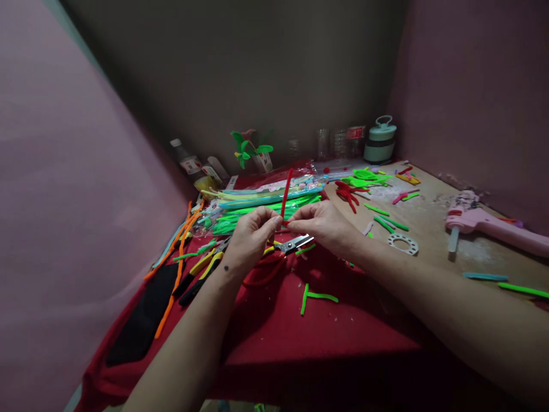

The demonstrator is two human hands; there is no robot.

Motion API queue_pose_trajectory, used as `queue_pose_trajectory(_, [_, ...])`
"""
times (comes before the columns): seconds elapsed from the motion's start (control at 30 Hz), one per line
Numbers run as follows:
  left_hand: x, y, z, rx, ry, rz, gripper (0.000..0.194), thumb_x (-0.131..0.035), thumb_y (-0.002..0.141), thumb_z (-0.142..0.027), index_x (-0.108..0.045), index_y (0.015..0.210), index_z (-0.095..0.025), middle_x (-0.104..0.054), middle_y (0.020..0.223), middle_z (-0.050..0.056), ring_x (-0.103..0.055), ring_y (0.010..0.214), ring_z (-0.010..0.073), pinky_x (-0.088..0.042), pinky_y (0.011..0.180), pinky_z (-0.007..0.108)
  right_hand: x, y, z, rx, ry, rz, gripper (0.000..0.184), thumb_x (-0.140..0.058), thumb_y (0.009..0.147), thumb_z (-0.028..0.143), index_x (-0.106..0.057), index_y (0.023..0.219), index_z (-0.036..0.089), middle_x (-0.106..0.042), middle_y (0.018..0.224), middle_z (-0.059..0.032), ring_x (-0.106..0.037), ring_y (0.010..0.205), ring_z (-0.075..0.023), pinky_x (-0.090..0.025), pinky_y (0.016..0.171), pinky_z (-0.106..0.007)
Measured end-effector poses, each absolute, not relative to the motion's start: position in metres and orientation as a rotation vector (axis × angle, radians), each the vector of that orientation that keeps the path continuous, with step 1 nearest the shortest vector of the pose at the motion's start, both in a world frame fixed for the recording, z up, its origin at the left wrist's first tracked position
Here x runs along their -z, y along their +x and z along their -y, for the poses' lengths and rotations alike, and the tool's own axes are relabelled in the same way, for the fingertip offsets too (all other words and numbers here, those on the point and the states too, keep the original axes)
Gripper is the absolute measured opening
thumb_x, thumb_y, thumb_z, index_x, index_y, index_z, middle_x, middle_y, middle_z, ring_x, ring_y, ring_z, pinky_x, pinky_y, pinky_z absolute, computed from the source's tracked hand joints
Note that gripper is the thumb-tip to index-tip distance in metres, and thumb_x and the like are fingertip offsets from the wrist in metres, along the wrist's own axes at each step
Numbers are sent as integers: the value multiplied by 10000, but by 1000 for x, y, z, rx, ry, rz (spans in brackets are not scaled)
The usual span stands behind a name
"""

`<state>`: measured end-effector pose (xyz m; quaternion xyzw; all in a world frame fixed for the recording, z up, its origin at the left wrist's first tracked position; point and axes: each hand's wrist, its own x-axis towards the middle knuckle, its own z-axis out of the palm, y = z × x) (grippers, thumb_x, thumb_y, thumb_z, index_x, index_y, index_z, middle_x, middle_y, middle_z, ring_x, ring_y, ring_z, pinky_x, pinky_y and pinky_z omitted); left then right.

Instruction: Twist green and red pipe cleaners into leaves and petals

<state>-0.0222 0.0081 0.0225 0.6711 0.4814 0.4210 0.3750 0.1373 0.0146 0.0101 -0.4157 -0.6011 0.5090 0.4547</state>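
A red pipe cleaner (287, 194) is pinched between both hands, its long end pointing up and its lower part bent across between the fingertips. My left hand (253, 233) is closed on it from the left. From the other side, the fingers of my right hand (328, 226) pinch it too. Just below the hands lie scissors (295, 244) with the blades toward the right. Pliers with yellow and black handles (203, 272) rest left of my left wrist. Bundles of green pipe cleaners (231, 222) lie behind the hands.
A pink glue gun (493, 226) stands at the right near a white ring with holes (403, 244). Green offcuts (319, 296) lie on the red cloth (274, 337). Orange pipe cleaners (178, 274) cross a black pad (143, 315). Bottles and a lidded container (380, 143) line the back.
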Motion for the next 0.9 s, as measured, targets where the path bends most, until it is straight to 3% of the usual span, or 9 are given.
queue_pose_trajectory(0.17, [-17, -22, -7, -1189, 2227, -1315, 85, -553, 786, -208, -619, 791, -154, -628, 729, 18, -555, 669, 118, -423, 631, 225, -8, 137, -16, -1180, -1064, 1508, 105, -592, 617, 195, -589, 536, 128, -491, 479, 38, -382, 470, -62, -281, 478, -221])
queue_pose_trajectory(0.37, [-17, -24, -6, -1151, 2556, -1291, 95, -564, 787, -213, -633, 756, -156, -636, 720, 33, -562, 688, 136, -422, 657, 244, -8, 136, -15, -1177, -1084, 1541, 114, -595, 638, 215, -619, 586, 115, -486, 495, 36, -375, 484, -67, -280, 484, -228])
queue_pose_trajectory(0.57, [-16, -23, -7, -1115, 2173, -1396, 117, -557, 783, -256, -618, 750, -162, -624, 695, 5, -539, 625, 111, -421, 596, 216, -10, 136, -11, -1222, -1043, 1539, 125, -610, 650, 215, -641, 590, 110, -542, 525, 11, -417, 515, -81, -310, 517, -235])
queue_pose_trajectory(0.77, [-29, -27, -5, -1054, 1672, -1255, 148, -605, 719, -275, -552, 661, -149, -496, 525, -40, -414, 454, 66, -338, 462, 191, 4, 138, -25, -1668, -828, 1087, 30, -626, 625, 153, -643, 632, 130, -613, 588, -20, -493, 498, -94, -386, 514, -239])
queue_pose_trajectory(0.9, [-36, -31, -4, -885, 1565, -1160, 152, -633, 679, -257, -557, 637, -133, -504, 521, -30, -417, 450, 60, -309, 445, 185, 4, 141, -28, -1926, -775, 989, 85, -660, 665, 208, -636, 626, 136, -585, 521, -12, -499, 491, -93, -392, 488, -217])
